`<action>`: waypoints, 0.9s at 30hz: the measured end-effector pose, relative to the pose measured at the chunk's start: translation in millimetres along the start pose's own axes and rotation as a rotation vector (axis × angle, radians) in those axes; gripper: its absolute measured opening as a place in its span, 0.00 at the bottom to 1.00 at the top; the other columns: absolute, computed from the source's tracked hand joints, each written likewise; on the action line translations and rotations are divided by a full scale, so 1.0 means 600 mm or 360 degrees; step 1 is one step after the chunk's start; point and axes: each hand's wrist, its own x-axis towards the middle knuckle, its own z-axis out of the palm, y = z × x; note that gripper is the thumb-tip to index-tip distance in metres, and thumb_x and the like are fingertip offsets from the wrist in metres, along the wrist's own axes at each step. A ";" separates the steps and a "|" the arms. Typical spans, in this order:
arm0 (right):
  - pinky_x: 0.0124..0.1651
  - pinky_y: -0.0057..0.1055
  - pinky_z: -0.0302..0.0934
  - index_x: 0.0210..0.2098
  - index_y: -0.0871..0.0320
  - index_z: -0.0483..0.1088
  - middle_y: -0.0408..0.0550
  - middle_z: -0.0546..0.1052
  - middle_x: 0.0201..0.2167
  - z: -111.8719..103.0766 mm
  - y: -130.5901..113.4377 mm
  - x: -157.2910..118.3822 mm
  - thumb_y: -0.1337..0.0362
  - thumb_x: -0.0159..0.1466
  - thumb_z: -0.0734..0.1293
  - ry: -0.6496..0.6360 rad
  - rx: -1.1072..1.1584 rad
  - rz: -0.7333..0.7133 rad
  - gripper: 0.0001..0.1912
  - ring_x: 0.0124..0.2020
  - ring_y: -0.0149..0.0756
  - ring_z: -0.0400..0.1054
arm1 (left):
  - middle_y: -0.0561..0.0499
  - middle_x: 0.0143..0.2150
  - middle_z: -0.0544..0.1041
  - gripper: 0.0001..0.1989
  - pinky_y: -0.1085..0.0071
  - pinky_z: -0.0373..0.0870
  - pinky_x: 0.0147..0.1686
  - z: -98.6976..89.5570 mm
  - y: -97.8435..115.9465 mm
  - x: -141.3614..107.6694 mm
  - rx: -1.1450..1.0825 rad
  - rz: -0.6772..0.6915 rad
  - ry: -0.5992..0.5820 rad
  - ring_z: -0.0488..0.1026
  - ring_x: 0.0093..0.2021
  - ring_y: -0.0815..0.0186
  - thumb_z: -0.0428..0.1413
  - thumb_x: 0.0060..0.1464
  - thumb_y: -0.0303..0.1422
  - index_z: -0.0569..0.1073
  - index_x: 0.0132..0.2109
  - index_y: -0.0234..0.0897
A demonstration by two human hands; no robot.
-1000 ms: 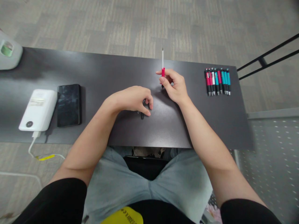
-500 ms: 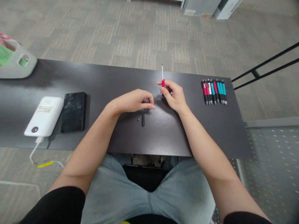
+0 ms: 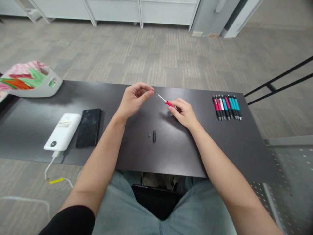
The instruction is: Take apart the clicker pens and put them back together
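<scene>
My right hand [image 3: 182,112] holds a red pen barrel [image 3: 169,103] between thumb and fingers. From the barrel a thin white refill [image 3: 161,97] sticks out, slanting up to the left. My left hand [image 3: 135,99] is closed in a pinch right at the refill's dark tip. Whatever small thing lies between those fingertips is too fine to make out. Below the hands, a black pen grip section [image 3: 154,136] lies on the dark table [image 3: 137,153]. Beside it rests a tiny metallic piece [image 3: 149,135].
Several assembled pens [image 3: 227,107] in red, white and teal lie in a row at the right. On the left are a black phone [image 3: 88,128] and a white power bank [image 3: 63,131] with a cable. A white basket [image 3: 55,83] holding colourful cloth stands at the far left.
My left hand has risen to meet the refill's tip. The red barrel and refill have tipped from upright to slanting left. The camera view has tilted up, showing more floor.
</scene>
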 end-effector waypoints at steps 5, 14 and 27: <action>0.45 0.62 0.81 0.56 0.35 0.94 0.51 0.87 0.40 0.001 0.005 0.002 0.21 0.75 0.74 0.0032 0.0016 -0.0041 0.32 0.35 0.56 0.76 | 0.48 0.37 0.85 0.36 0.66 0.68 0.33 0.005 0.011 -0.001 0.0070 -0.0095 -0.0004 0.74 0.33 0.63 0.81 0.53 0.71 0.86 0.40 0.43; 0.47 0.63 0.83 0.57 0.33 0.94 0.51 0.87 0.39 0.002 0.001 0.001 0.22 0.77 0.73 0.0019 -0.0040 -0.0023 0.30 0.38 0.58 0.79 | 0.48 0.37 0.86 0.34 0.63 0.73 0.37 -0.002 0.017 -0.003 0.0220 -0.0073 -0.0053 0.76 0.35 0.61 0.80 0.57 0.70 0.86 0.40 0.43; 0.53 0.66 0.80 0.57 0.34 0.94 0.54 0.84 0.40 0.002 0.021 0.004 0.25 0.77 0.73 0.0047 -0.0064 -0.0128 0.29 0.41 0.58 0.77 | 0.46 0.44 0.90 0.14 0.60 0.79 0.46 -0.007 0.034 -0.011 0.0347 -0.0014 -0.0154 0.79 0.39 0.59 0.76 0.60 0.46 0.86 0.41 0.44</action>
